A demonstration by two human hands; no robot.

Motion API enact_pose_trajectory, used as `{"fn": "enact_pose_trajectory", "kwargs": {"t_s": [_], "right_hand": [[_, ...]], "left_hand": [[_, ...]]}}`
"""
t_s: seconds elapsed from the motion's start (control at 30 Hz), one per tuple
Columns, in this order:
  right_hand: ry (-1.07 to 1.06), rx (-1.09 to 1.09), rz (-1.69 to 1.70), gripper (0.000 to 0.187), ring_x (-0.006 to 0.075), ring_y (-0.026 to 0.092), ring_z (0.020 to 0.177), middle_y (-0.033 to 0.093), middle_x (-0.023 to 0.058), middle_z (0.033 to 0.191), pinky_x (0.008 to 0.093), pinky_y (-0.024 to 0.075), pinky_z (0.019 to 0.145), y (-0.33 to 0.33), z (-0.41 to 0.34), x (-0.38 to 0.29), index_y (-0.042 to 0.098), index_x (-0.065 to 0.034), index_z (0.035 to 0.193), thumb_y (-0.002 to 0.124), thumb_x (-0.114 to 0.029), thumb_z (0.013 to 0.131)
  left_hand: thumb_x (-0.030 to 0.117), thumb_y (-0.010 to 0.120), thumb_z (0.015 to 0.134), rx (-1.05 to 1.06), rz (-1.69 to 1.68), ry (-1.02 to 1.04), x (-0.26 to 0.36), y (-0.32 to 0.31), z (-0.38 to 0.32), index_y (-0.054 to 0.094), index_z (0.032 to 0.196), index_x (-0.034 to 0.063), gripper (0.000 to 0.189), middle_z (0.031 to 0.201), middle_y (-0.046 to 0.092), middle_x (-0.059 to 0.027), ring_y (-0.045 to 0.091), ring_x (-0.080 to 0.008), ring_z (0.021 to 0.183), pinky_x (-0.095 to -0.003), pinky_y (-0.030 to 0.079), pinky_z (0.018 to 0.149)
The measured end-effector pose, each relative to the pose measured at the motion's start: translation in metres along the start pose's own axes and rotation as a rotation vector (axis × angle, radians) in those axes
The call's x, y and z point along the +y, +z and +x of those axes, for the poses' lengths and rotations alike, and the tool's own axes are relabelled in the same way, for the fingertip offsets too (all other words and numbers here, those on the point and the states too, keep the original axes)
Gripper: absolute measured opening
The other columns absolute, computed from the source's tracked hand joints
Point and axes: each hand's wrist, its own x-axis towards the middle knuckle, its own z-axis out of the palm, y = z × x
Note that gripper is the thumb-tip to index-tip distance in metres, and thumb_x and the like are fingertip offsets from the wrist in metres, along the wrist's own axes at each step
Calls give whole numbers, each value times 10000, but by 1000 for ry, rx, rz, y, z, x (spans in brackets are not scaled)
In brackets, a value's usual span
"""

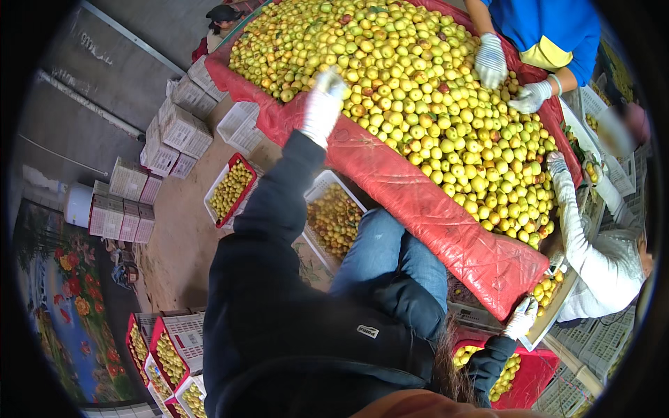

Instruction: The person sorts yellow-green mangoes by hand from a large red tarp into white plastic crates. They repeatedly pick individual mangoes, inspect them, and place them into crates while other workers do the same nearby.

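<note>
A large heap of yellow-green, jujube-like fruits (418,99) lies before me on a sorting table draped with red quilted sheeting (402,183). My left hand (325,102), in a white glove, is raised over the near edge of the heap. It is motion-blurred, and whether it holds a fruit is unclear. Low on the right, my right hand (521,317), in a striped white glove, is at the table's corner beside a pale-framed chute (559,303) with fruits in it. Its fingers are partly hidden, so I cannot tell what they grip.
A co-worker's gloved hands (491,62) work at the far edge, another's white sleeve (580,219) at the right. By my legs stand fruit-filled crates (324,183). Stacked crates (183,130) line the left wall; a red-lined crate (538,371) is below my right hand.
</note>
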Motion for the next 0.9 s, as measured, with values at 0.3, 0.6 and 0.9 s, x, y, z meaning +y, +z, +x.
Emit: {"fn": "enact_pose_trajectory", "kwargs": {"t_s": [0.3,0.6,0.9], "right_hand": [[135,-84,-305,476,395,682,1004,708,232,1113,450,517,912,-23,-2,-25,696,13,1164,491,-394,1024],[209,-22,-242,411,365,708,926,727,233,1050,422,536,849,-26,-4,-31,697,45,1128,583,-329,1001],[239,-54,-276,376,334,711,875,732,218,988,407,541,804,-27,0,-42,698,38,1111,582,-304,1006]], "left_hand": [[414,754,863,-293,1007,234,-60,111,14,488,1449,46,742,1493,439,-259,384,-407,1397,-479,318,1169],[746,607,801,-385,1246,119,-79,249,20,384,1535,128,985,1554,367,-240,387,-455,1377,-552,313,1140],[618,592,875,-643,1084,162,-67,331,-30,389,1529,181,812,1530,417,-227,310,-459,1434,-606,320,1117]]}}
